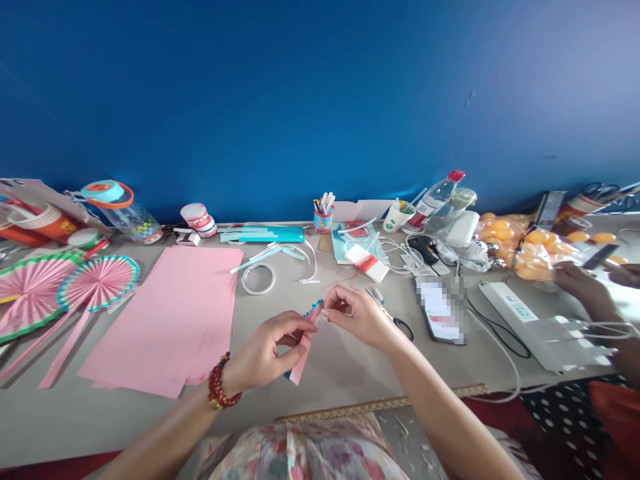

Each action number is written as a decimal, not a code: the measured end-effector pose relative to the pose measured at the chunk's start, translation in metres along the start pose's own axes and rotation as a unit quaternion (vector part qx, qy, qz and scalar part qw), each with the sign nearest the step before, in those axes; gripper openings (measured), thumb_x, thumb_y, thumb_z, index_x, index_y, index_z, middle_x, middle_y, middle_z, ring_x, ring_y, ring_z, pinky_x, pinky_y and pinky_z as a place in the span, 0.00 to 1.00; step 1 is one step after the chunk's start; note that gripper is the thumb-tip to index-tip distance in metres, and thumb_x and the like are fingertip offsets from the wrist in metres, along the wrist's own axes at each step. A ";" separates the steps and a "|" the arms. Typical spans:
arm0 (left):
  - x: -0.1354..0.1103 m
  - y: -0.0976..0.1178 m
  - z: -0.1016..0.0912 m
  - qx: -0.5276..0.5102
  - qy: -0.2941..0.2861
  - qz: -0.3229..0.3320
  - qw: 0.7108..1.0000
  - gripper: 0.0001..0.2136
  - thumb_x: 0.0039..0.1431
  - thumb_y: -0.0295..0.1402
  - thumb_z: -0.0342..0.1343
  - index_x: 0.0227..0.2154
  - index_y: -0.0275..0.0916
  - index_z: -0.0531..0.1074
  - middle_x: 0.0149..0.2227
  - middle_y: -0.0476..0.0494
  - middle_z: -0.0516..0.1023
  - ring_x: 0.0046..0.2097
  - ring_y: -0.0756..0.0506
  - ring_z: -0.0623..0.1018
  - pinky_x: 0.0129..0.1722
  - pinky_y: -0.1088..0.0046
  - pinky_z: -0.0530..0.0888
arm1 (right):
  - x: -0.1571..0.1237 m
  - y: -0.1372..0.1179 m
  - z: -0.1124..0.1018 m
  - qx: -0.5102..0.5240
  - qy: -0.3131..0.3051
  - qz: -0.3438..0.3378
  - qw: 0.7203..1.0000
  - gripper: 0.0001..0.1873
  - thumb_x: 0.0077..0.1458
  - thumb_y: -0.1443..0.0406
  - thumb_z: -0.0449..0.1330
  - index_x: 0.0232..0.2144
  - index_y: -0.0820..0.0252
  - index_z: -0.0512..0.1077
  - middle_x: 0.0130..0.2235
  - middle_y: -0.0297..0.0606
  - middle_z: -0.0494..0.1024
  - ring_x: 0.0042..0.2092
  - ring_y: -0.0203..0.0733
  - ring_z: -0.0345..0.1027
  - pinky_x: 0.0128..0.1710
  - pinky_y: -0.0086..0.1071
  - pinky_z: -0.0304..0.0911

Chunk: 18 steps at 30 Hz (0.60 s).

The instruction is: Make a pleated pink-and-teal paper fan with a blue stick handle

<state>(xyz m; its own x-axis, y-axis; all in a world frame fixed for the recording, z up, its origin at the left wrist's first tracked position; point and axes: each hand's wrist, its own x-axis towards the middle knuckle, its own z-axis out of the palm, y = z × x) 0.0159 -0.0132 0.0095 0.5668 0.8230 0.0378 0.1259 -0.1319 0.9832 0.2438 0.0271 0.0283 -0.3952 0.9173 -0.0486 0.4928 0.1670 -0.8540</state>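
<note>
Left hand (273,348): thumb and fingers clamped on pleated pink paper strip (301,365), turquoise scalloped edging at upper end. Right hand (361,317): thumb and forefinger pinched together at that end. Strip held over grey tabletop (350,390), between pink paper sheets (167,320) and scissors (403,327). Good practice, my judgement: firm left pinch, pleats stacked flush, edging uncrushed, light right fingertips. Writing: red-capped bottle (440,197) has red label, too small to read. Smartphone (441,310) screen pixelated. No brand legible.
</note>
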 end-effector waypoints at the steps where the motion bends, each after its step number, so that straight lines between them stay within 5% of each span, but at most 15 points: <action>1: 0.000 0.000 0.000 0.004 0.000 0.001 1.000 0.12 0.62 0.27 0.53 0.48 0.39 0.74 0.44 0.41 0.73 0.42 0.48 0.77 0.44 0.71 0.78 | 0.000 0.000 0.000 -0.001 0.000 0.001 1.000 0.02 0.55 0.66 0.60 0.30 0.57 0.71 0.30 0.31 0.76 0.31 0.35 0.69 0.32 0.27 0.62; 18: -0.002 -0.001 0.000 0.002 0.003 0.009 1.000 0.13 0.62 0.26 0.51 0.47 0.39 0.74 0.45 0.40 0.72 0.43 0.47 0.77 0.45 0.70 0.79 | -0.003 -0.002 0.004 -0.025 0.027 -0.010 0.999 0.02 0.57 0.65 0.60 0.31 0.56 0.70 0.32 0.31 0.76 0.33 0.37 0.70 0.34 0.29 0.62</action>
<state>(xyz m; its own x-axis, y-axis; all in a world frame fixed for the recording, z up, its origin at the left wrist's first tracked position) 0.0146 -0.0141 0.0087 0.5646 0.8234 0.0566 0.1198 -0.1495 0.9815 0.2409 0.0229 0.0286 -0.3634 0.9316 -0.0025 0.5236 0.2020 -0.8277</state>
